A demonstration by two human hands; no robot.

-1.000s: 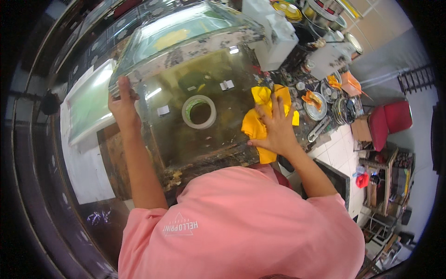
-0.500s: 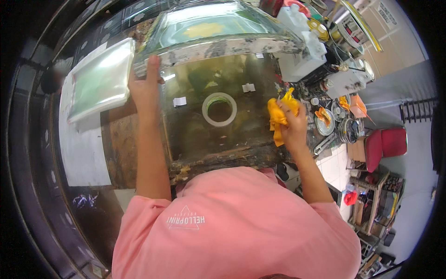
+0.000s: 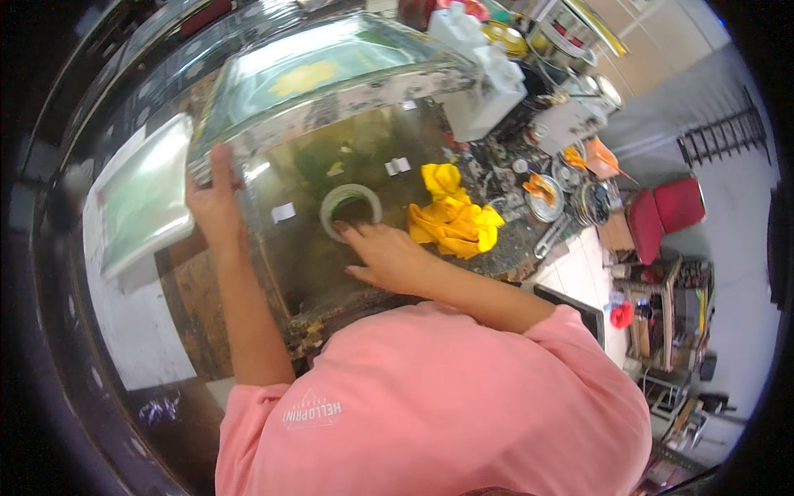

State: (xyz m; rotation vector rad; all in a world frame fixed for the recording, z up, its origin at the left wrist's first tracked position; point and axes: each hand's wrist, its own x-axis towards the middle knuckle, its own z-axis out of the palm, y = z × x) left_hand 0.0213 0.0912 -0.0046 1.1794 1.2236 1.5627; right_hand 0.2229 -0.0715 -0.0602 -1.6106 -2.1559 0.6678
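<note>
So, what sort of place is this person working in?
Likely a screen-printing workshop: the left hand grips what looks like a framed mesh screen, the worktop is heavily stained, and white plastic containers stand beyond.

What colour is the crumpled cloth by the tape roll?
Yellow-orange: the cloth shows best in the head view.

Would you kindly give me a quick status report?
Left hand gripping screen frame at its near-left corner. Right hand at near rim of tape roll. Crumpled yellow cloth right of the roll.
</note>
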